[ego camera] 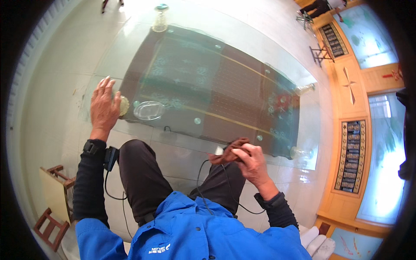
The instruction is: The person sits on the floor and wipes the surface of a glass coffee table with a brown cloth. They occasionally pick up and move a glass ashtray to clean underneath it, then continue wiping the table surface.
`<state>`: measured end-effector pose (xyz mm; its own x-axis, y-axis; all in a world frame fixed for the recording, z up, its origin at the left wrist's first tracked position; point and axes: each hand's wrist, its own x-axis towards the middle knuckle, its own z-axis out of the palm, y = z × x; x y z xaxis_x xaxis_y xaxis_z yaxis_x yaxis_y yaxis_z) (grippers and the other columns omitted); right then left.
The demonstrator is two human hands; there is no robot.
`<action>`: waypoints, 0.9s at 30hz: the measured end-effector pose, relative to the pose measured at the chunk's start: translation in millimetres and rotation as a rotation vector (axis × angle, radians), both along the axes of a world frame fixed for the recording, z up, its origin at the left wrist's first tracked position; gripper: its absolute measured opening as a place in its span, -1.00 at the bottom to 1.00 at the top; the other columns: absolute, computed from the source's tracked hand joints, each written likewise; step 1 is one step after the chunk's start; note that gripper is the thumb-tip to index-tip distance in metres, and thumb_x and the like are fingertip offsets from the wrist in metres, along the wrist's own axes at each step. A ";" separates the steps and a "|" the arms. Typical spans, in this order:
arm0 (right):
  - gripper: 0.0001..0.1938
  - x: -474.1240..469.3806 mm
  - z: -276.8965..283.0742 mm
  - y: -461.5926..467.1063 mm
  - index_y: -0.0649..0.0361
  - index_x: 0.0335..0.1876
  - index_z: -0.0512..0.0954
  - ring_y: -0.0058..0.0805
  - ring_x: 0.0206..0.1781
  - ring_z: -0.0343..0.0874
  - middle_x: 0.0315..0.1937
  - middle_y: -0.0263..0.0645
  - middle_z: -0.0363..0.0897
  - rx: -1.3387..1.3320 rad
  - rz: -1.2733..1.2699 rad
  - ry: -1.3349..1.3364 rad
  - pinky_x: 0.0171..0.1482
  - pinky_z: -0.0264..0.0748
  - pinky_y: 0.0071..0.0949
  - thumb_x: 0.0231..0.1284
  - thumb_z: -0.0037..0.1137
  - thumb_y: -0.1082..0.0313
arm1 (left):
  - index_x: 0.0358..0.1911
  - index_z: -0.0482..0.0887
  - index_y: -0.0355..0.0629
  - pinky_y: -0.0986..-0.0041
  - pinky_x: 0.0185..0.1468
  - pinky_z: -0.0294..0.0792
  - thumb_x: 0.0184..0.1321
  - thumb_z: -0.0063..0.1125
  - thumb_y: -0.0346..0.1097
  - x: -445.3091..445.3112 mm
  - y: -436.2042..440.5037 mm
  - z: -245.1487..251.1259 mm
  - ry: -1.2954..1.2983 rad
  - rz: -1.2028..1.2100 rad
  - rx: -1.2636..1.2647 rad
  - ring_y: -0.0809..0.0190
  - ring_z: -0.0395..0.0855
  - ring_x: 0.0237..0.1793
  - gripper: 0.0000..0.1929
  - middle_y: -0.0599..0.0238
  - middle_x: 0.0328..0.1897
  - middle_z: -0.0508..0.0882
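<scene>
A large glass-topped table [240, 126] stands before me, with a dark patterned panel under the clear top. My left hand [105, 107] is spread palm down over its near left corner, holding nothing; whether it touches the glass I cannot tell. A yellowish ribbed table leg [123, 106] shows beside the thumb. Just right of that hand is a clear oval dish [149, 110]. At the near edge, my right hand [252, 161] grips a bunched brown cloth [229, 153] above my knee. Beside the cloth is a small white piece [219, 150], too unclear to name.
Black cables [242, 206] hang around my lap. A wooden stool [58, 187] lies to the left. Wooden cabinetry [352, 107] with frosted glass panels runs along the right. Folding stools [321, 54] stand at the far right, near another person [320, 8].
</scene>
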<state>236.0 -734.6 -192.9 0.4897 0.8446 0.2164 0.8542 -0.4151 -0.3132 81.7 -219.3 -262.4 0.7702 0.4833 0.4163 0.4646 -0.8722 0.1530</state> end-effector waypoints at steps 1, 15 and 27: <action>-0.37 2.2 3.0 -24.3 -0.12 0.26 0.66 -0.08 0.12 0.55 0.14 -0.24 0.55 -0.015 -0.091 0.034 0.17 0.57 -0.14 -0.05 0.45 0.52 | 0.41 0.58 -0.15 0.14 0.67 0.22 0.51 0.14 -0.16 -0.8 1.4 -0.7 0.011 0.013 -0.034 -0.01 0.37 0.63 -0.53 0.15 0.60 0.52; -0.49 95.8 -15.2 -210.3 0.01 0.38 0.59 -0.05 0.18 0.57 0.14 -0.10 0.54 -0.036 -0.821 0.009 0.26 0.55 -0.13 0.29 0.33 0.48 | 0.47 0.53 -0.12 0.15 0.65 0.24 0.57 0.09 -0.19 -1.3 14.4 -12.2 0.046 -0.003 -0.021 -0.02 0.38 0.62 -0.53 0.15 0.63 0.49; -0.51 94.6 -32.6 -247.9 -0.06 0.42 0.56 0.05 0.32 0.52 0.18 -0.01 0.56 -0.005 -0.906 -0.175 0.38 0.45 -0.03 0.38 0.27 0.29 | 0.52 0.48 -0.15 0.16 0.66 0.24 0.60 0.03 -0.25 -3.8 27.8 -21.5 0.049 -0.014 -0.052 -0.02 0.35 0.65 -0.52 0.12 0.67 0.44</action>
<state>330.6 -982.5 -225.5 0.9247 0.1552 0.3475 0.2370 -0.9492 -0.2068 77.9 -191.4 -283.9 0.7959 0.4917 0.3531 0.4599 -0.8705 0.1754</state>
